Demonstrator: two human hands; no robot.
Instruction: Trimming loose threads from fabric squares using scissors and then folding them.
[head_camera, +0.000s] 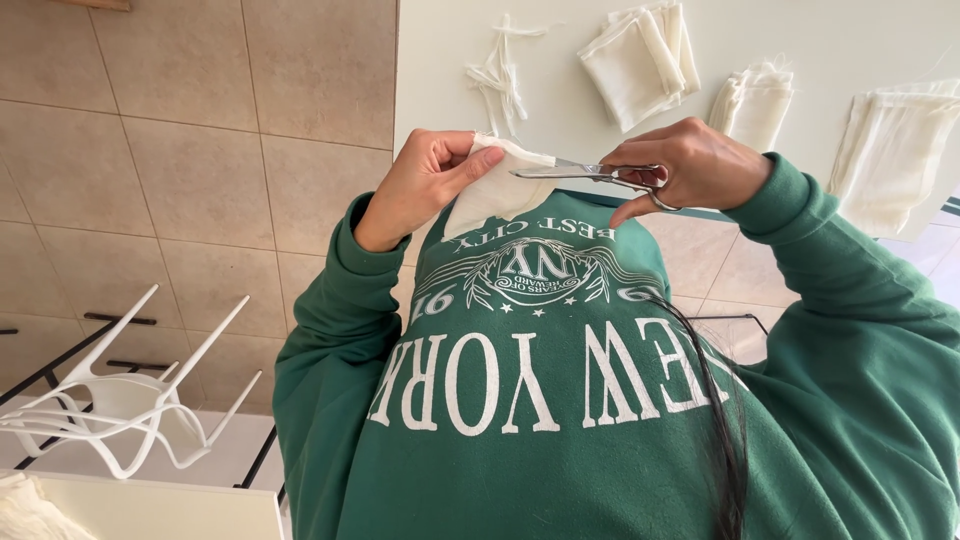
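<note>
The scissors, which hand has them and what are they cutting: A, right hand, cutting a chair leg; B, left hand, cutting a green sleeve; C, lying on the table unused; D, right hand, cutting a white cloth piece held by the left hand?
D: the right hand grips the scissors, whose blades meet the white cloth pinched by the left hand.

left hand (420, 185) pinching cloth (495, 190), right hand (690, 165) gripping scissors (590, 173)
</note>
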